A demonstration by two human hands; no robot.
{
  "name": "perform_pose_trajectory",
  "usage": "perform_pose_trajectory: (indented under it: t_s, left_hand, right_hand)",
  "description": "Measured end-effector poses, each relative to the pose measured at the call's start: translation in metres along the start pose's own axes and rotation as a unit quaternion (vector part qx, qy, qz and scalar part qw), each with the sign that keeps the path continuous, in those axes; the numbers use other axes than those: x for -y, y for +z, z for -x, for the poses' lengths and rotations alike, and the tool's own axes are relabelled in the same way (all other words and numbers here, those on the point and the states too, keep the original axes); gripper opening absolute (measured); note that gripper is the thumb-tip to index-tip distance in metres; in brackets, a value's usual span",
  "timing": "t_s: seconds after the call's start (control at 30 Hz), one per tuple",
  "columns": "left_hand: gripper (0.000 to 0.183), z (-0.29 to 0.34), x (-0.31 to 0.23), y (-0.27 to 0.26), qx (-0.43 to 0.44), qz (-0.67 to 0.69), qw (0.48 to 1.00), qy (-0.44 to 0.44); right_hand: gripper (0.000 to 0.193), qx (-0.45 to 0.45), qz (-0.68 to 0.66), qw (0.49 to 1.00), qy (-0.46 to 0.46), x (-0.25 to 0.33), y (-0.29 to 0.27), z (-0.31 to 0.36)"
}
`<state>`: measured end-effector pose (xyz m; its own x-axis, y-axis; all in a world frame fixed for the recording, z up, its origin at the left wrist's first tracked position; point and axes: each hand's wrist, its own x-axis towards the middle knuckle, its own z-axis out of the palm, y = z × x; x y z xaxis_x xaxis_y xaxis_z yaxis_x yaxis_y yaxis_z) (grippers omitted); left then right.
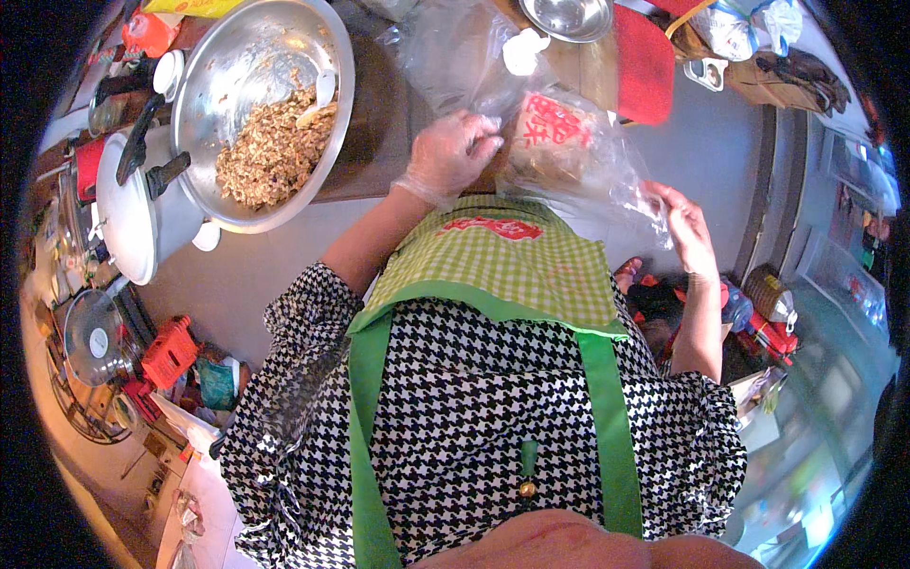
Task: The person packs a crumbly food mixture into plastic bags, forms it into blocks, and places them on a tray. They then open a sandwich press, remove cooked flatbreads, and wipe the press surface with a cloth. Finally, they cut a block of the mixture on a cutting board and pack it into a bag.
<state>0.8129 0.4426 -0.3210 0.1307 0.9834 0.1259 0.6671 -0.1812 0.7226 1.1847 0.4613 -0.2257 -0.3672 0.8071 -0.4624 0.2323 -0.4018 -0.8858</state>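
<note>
A clear plastic bag with red printing (pixel 559 156) is stretched between my two hands at the table's near edge. Something pale shows inside it, too blurred to name. My left hand (pixel 447 159), in a thin see-through glove, is closed with fingertips pinched at the bag's left side. At the other end, my right hand (pixel 687 229) looks bare, its fingers closed on the loose plastic. To the left stands a large steel basin (pixel 337 123) holding brown chopped filling (pixel 267 163). A white spoon (pixel 325 90) rests in that filling.
Beyond my left hand lies another clear plastic sheet (pixel 441 57) with a crumpled white tissue (pixel 523 51). A small steel bowl (pixel 569 17) is at the far side, near a red chair (pixel 645 71). Left of the basin sits a pressure cooker (pixel 128 209).
</note>
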Motion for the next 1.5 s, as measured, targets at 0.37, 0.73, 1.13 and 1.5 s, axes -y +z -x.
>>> perform_pose_trajectory:
  t_s: [0.37, 0.73, 1.13, 1.5]
  left_hand:
    - [0.078, -0.021, -0.064, 0.006, 0.054, 0.033, 0.974, 0.216]
    - [0.008, 0.01, -0.016, 0.007, 0.291, -0.059, 0.921, 0.251]
    - [0.047, -0.023, -0.035, -0.015, 0.347, -0.262, 0.897, 0.078]
    - [0.064, -0.066, -0.028, 0.029, 0.365, -0.237, 0.898, -0.06]
  right_hand:
    - [0.021, 0.273, 0.257, 0.927, 0.014, -0.013, 0.059, -0.02]
    - [0.055, 0.153, 0.539, 0.82, 0.116, -0.015, 0.046, -0.022]
    - [0.05, -0.079, 0.529, 0.842, -0.074, -0.014, 0.029, -0.05]
    - [0.075, -0.011, 0.561, 0.828, -0.004, -0.084, 0.01, -0.129]
